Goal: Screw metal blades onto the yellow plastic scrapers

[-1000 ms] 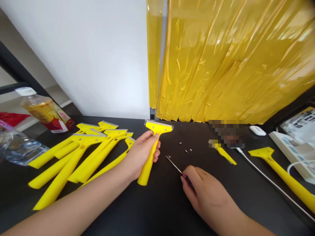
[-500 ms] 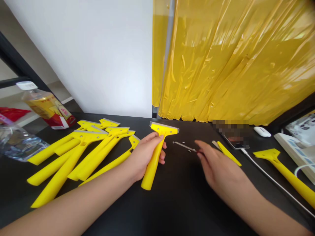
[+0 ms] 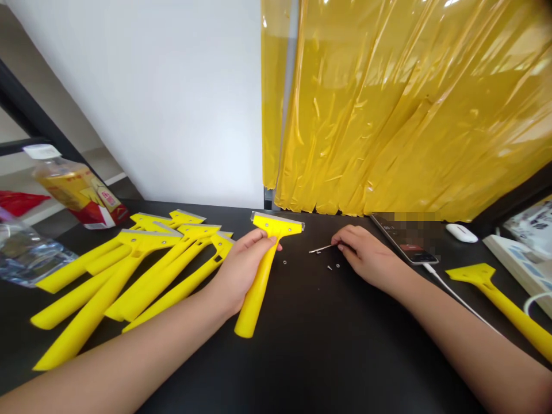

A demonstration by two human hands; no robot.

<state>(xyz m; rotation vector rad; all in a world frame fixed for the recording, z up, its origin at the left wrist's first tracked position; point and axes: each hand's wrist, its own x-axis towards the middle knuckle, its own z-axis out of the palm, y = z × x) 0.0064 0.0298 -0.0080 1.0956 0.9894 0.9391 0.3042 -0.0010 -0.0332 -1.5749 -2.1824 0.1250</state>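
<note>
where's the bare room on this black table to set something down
Widest bare patch: the black table near the person, bordered by the left forearm, held scraper, small loose parts and right forearm. Crowded: the left, with piled yellow scrapers and bottles, and the right, with phone, white case and another scraper.

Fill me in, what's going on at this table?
A person's left hand grips a yellow scraper by its handle, head pointing away. The right hand holds a thin metal tool, its handle hidden by the fingers, over a few small metal bits on the black table. More yellow scrapers lie piled to the left, and another yellow handle lies at far right, past the phone.
</note>
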